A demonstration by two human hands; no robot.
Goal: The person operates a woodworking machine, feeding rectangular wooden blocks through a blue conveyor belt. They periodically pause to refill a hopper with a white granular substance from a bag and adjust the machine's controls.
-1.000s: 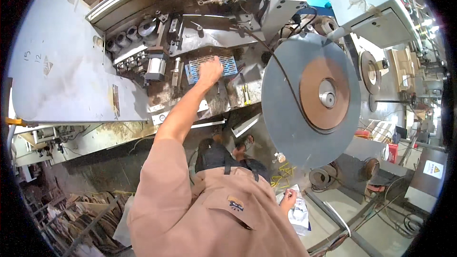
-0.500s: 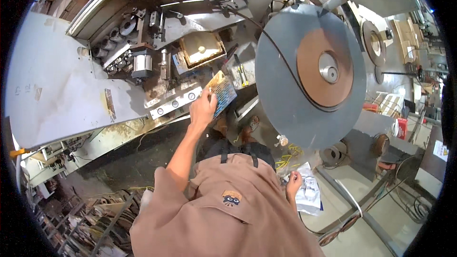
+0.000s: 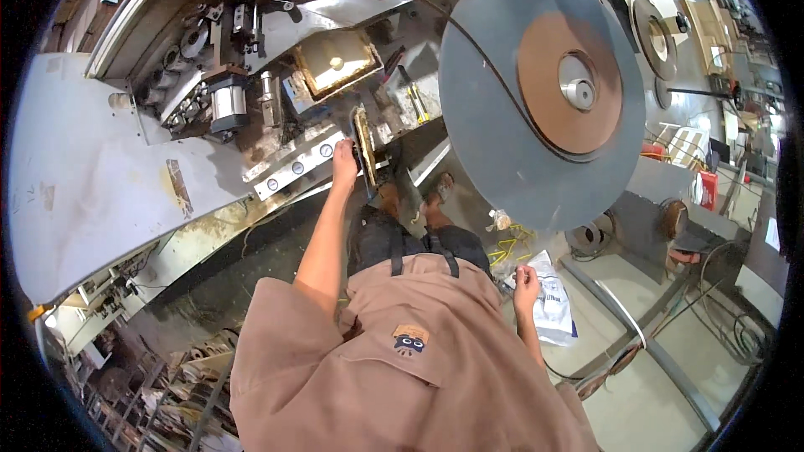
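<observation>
My left hand (image 3: 344, 166) grips the edge of a thin blue perforated panel (image 3: 366, 146). Crusty yellow-brown residue coats the panel, which is turned almost edge-on. It hangs in front of the machine's gauge strip (image 3: 295, 169), just above my feet. Behind it, on the machine bench, sits a crusted rectangular tray (image 3: 339, 63) with a pale round knob or lump in the middle. Low at my right side, my right hand (image 3: 526, 287) has its fingers curled together; anything inside them is too small to make out. A white plastic bag (image 3: 553, 305) lies beyond that hand.
A large grey disc-shaped reel (image 3: 481, 109) carrying a brown roll (image 3: 536, 75) stands to the right, with a dark cable across it. Yellow-handled tools (image 3: 414, 100) lie on the bench. A broad pale panel (image 3: 92, 176) fills the left. Metal frame bars (image 3: 649, 347) cross the floor at right.
The blue panel has swung from showing its perforated face to nearly edge-on, as my left hand turned. The view has shifted, moving the machine up and left in the picture.
</observation>
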